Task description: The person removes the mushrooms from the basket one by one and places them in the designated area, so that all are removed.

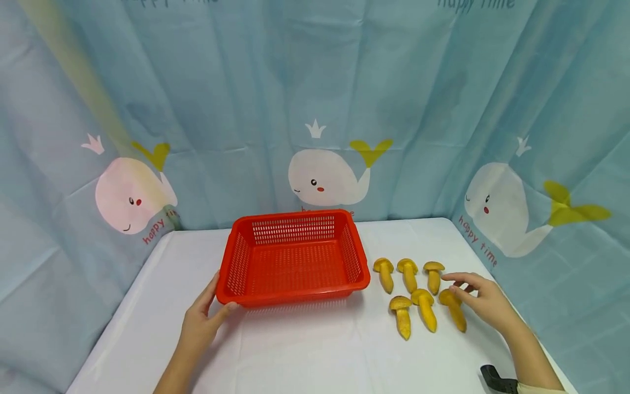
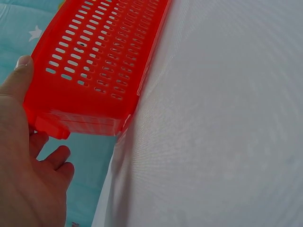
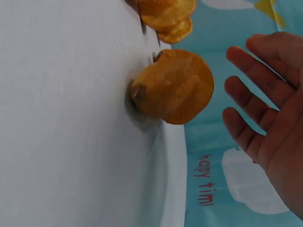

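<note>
A red plastic basket (image 1: 295, 298) with slotted walls stands on the white table, its inside bare. My left hand (image 1: 197, 325) holds its front left corner, the thumb (image 2: 22, 75) against the rim and the other fingers bent on the far side of it. Right of the basket lie several yellow-brown mushrooms (image 1: 402, 323) in two rows. Over the rightmost ones hovers my right hand (image 1: 484, 303), fingers loosely spread and holding nothing. In the right wrist view, the closest mushroom (image 3: 177, 87) lies apart from the fingertips (image 3: 232, 85).
White cloth covers the table (image 1: 305, 355). A light blue curtain (image 1: 236, 109) printed with whales hangs behind it and down both sides. A black strap (image 1: 497, 380) shows by the right sleeve.
</note>
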A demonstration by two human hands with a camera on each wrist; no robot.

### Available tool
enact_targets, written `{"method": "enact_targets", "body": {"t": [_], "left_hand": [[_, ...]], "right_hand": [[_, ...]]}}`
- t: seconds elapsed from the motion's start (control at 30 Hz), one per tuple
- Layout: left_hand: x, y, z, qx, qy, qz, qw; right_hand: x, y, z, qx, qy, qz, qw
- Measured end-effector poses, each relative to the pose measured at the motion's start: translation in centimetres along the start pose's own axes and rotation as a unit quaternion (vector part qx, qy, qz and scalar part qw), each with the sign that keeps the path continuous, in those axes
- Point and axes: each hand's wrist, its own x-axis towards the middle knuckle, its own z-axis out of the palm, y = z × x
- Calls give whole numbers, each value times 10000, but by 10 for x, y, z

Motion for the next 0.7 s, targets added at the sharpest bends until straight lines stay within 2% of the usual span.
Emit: {"method": "enact_targets", "body": {"t": [0.23,0.43,0.7], "left_hand": [[1,-4,-5,340,-57,-150,9993],[2,-1,-9,626,-123,-315,9975],[4,2,-25,968,-367,-522,9933]], "right_hand": [[2,-7,12,-16,240,-369,9990],[4,-19,15,-110,384,-726,9966],[7,-31,20,-485,413,-1092,9920]]}}
